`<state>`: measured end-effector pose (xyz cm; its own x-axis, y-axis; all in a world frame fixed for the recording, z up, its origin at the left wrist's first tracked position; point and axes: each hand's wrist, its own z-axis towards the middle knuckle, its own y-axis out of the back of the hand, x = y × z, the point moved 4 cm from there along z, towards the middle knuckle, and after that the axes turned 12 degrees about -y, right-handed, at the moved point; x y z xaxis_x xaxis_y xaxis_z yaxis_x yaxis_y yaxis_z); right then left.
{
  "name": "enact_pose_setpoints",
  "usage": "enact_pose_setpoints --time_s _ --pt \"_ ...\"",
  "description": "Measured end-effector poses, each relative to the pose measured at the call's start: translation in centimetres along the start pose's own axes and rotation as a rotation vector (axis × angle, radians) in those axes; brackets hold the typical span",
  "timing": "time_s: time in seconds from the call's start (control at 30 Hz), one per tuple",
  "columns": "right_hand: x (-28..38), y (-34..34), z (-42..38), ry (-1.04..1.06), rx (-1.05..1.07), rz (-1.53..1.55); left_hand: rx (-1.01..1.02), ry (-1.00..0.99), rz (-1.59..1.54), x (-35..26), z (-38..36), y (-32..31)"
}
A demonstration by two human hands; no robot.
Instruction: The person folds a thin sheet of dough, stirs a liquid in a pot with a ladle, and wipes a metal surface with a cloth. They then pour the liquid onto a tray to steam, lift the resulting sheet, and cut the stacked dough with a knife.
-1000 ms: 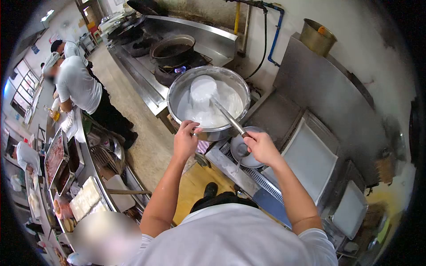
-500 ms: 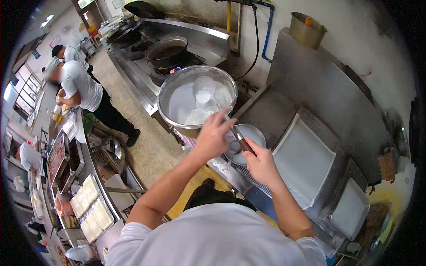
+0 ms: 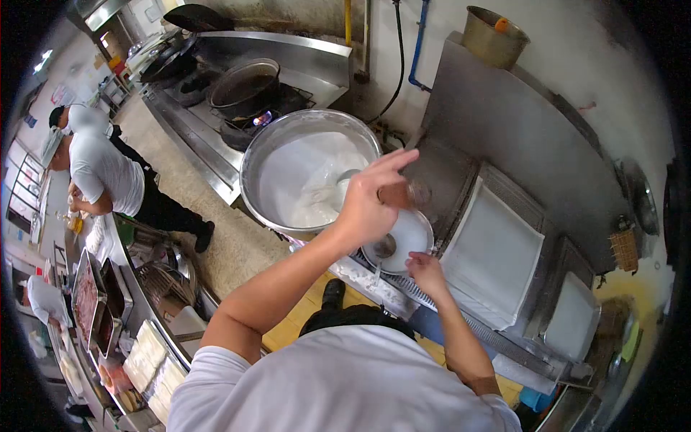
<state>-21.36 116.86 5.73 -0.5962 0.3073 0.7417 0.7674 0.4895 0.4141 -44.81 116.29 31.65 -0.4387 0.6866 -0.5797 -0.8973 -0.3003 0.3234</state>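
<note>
A large metal pot (image 3: 253,162) holds milky white liquid. The bowl of a ladle (image 3: 344,189) rests in that liquid near the pot's right side. My left hand (image 3: 368,201) is over the pot's near right rim, gripping the ladle's blurred brown handle (image 3: 393,195) with some fingers stretched out. To the right stands a smaller round basin (image 3: 417,232) of white liquid, with a small round metal dipper (image 3: 385,246) in it. My right hand (image 3: 427,275) is at the basin's near right rim, fingers slightly apart; firm contact is hard to make out.
Cloth-lined trays (image 3: 493,252) lie on the counter at right. A dark wok (image 3: 245,86) sits over a lit burner behind the pot. On the left, people (image 3: 108,169) stand along a table bearing trays of reddish food (image 3: 88,288) and pale slabs (image 3: 147,353).
The ladle has passed from my right hand to my left, and its bowl has lowered into the liquid. My right hand has moved down to the smaller basin.
</note>
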Motion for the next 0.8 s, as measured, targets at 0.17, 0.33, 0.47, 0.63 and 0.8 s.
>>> enact_pose_setpoints --time_s 0.17,0.33,0.47,0.63,0.8 --pt "-3.6 -6.2 4.1 0.058 -0.235 -0.485 -0.158 0.235 -0.203 4.1 3.1 4.4" --pt "0.0 -9.3 4.5 -0.143 -0.17 -0.669 -0.424 0.352 -0.447 11.5 4.7 7.6" --pt "0.1 -11.0 5.0 -0.141 -0.237 -0.725 -0.601 0.424 -0.627 17.4 4.1 10.1" --pt "-2.3 -11.9 6.3 -0.157 -0.364 -0.4 -0.744 0.448 -0.63 22.9 3.1 12.8" --pt "-4.0 -9.2 8.2 -0.139 -0.38 0.037 -0.865 0.472 -0.668 24.3 2.4 15.7"
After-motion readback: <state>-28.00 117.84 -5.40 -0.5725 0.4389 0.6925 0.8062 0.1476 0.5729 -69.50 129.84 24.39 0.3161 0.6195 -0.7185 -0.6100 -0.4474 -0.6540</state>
